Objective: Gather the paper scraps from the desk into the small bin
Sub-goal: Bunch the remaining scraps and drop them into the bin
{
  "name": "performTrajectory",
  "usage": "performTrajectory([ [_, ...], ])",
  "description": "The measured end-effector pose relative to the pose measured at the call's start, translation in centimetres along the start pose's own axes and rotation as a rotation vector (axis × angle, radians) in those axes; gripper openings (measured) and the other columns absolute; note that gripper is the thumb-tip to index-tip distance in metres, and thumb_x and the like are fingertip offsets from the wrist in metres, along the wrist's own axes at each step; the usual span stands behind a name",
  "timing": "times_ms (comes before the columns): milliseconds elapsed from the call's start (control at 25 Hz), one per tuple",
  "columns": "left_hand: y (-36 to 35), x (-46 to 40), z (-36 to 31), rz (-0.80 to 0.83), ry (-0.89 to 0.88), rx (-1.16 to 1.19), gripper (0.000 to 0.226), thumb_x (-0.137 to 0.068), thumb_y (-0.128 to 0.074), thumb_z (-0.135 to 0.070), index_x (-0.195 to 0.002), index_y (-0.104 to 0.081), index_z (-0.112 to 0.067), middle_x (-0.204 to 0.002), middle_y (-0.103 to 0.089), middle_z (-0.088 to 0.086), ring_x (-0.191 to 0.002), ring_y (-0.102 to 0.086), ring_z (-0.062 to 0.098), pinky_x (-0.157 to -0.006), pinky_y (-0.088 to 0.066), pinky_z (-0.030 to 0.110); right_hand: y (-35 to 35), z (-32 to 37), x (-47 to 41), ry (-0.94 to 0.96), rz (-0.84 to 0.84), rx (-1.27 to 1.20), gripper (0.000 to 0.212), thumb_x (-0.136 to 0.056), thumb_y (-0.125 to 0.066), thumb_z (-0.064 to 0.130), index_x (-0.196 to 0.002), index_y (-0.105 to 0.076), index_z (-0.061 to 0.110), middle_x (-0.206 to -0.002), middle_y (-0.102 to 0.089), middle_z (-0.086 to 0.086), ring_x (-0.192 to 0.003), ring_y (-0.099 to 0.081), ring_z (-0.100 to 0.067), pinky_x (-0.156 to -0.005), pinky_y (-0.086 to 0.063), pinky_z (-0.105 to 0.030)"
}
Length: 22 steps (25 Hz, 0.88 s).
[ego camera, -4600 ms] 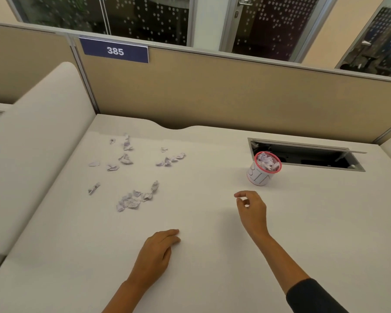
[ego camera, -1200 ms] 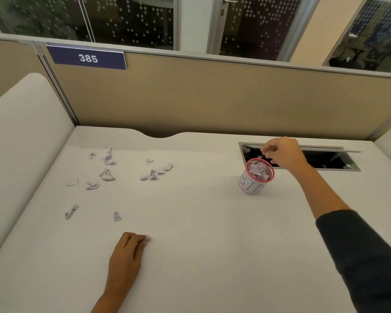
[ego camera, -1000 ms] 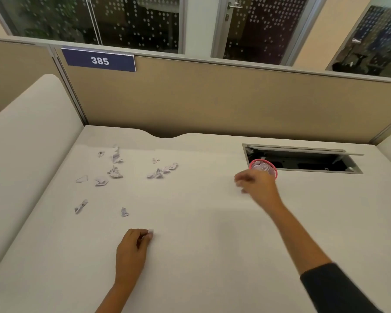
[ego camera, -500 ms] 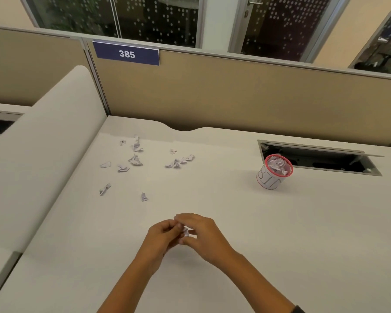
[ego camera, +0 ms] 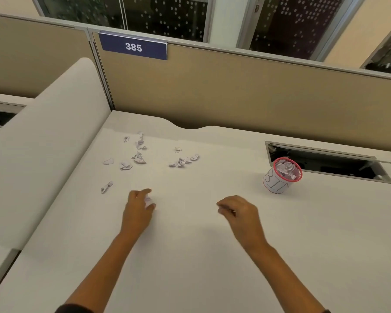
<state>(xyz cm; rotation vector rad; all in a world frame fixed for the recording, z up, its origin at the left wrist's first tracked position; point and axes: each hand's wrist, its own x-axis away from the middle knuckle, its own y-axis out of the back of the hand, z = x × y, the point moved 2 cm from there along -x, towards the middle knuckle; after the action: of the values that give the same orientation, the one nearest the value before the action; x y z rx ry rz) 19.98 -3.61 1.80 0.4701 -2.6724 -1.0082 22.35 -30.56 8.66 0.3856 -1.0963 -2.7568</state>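
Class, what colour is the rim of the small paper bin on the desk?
Pinkish red, on the small white paper bin stuffed with scraps; the head view shows it.

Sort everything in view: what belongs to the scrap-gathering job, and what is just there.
Job:
paper scraps loose on the desk
scrap under the left hand
small bin, already holding crumpled paper
right hand

Just there:
number sign 385
cable hatch
partition

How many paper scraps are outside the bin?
About 12: six in the far-left cluster, four in the middle cluster, one scrap alone near the divider, one in the left hand. Overlaps may hide more.
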Motion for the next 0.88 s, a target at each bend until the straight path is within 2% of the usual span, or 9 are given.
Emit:
performTrajectory([
  [80, 0.3, -2.0, 1.1, -0.020, -0.017, -0.106, 0.044, -0.083, -0.066, -0.007, -0.125, -0.055, -0.008, -0.120, -0.049, 0.018, -0.096, -0.058, 0.036, -0.084, -0.048, 0.042, 2.4, -1.4, -1.6, -0.036, -0.090, 0.021, 0.014, -0.073, -0.071, -0.003, -0.080, -0.072, 0.009, -0.081, -0.067, -0.003, -0.072, -0.060, -0.011, -0.071, -0.043, -0.008],
  [120, 0.2, -2.7, 1.5, -0.010, -0.033, -0.138, 0.040, -0.084, -0.065, -0.008, -0.122, -0.057, -0.007, -0.117, -0.050, 0.017, -0.094, -0.058, 0.035, -0.081, -0.048, 0.040, 3.7, -2.1, -2.3, -0.043, -0.131, 0.040, 0.015, -0.072, -0.072, -0.005, -0.079, -0.072, 0.008, -0.080, -0.067, -0.004, -0.071, -0.061, -0.013, -0.071, -0.043, -0.009],
  [240, -0.3, -3.7, 1.6, -0.017, -0.135, -0.177, 0.012, -0.084, -0.063, -0.005, -0.096, -0.067, -0.006, -0.095, -0.056, 0.007, -0.080, -0.059, 0.027, -0.066, -0.040, 0.027, 7.9, -4.7, -4.8, -0.064, -0.234, 0.165, 0.013, -0.075, -0.072, -0.002, -0.085, -0.073, 0.006, -0.085, -0.072, -0.010, -0.078, -0.065, -0.022, -0.078, -0.054, -0.030],
  [320, -0.6, -3.5, 1.6, -0.051, -0.147, -0.158, 0.009, -0.084, -0.062, -0.003, -0.083, -0.067, -0.010, -0.088, -0.058, 0.002, -0.074, -0.058, 0.021, -0.061, -0.036, 0.024, 10.4, -6.7, -6.3, -0.154, -0.289, 0.229, 0.014, -0.078, -0.071, 0.005, -0.092, -0.072, 0.007, -0.094, -0.073, -0.013, -0.086, -0.065, -0.026, -0.081, -0.055, -0.037],
  [480, -1.1, -1.4, 1.7, -0.113, -0.164, -0.071, 0.007, -0.084, -0.065, -0.005, -0.085, -0.069, -0.010, -0.089, -0.062, 0.001, -0.074, -0.057, 0.015, -0.068, -0.041, 0.024, 13.6, -9.9, -9.3, -0.317, -0.348, 0.221, 0.015, -0.080, -0.071, 0.008, -0.094, -0.071, 0.003, -0.095, -0.072, -0.016, -0.088, -0.066, -0.028, -0.076, -0.050, -0.028],
  [680, -1.6, 1.2, 2.0, -0.085, -0.213, -0.061, 0.010, -0.083, -0.066, -0.003, -0.085, -0.069, -0.013, -0.087, -0.061, -0.004, -0.073, -0.059, 0.012, -0.067, -0.046, 0.025, 13.9, -12.0, -12.0, -0.490, -0.132, 0.320, 0.020, -0.084, -0.067, 0.010, -0.103, -0.071, 0.005, -0.108, -0.069, -0.017, -0.102, -0.062, -0.031, -0.088, -0.051, -0.038],
  [800, -1.6, 2.0, 1.8, -0.047, -0.198, -0.032, 0.014, -0.081, -0.067, 0.000, -0.083, -0.069, -0.014, -0.086, -0.064, -0.002, -0.074, -0.060, 0.007, -0.067, -0.043, 0.015, 14.3, -11.9, -11.9, -0.471, -0.234, 0.297, 0.022, -0.087, -0.061, 0.008, -0.107, -0.069, 0.004, -0.111, -0.069, -0.018, -0.106, -0.061, -0.032, -0.092, -0.049, -0.039],
  [880, -1.8, 2.8, 1.3, -0.010, -0.158, 0.029, 0.018, -0.080, -0.068, 0.001, -0.083, -0.069, -0.017, -0.086, -0.066, -0.003, -0.076, -0.061, 0.006, -0.067, -0.044, 0.011, 14.4, -11.2, -11.0, -0.430, -0.393, 0.223, 0.021, -0.087, -0.059, 0.004, -0.105, -0.070, 0.002, -0.106, -0.070, -0.018, -0.101, -0.064, -0.031, -0.087, -0.050, -0.032],
])
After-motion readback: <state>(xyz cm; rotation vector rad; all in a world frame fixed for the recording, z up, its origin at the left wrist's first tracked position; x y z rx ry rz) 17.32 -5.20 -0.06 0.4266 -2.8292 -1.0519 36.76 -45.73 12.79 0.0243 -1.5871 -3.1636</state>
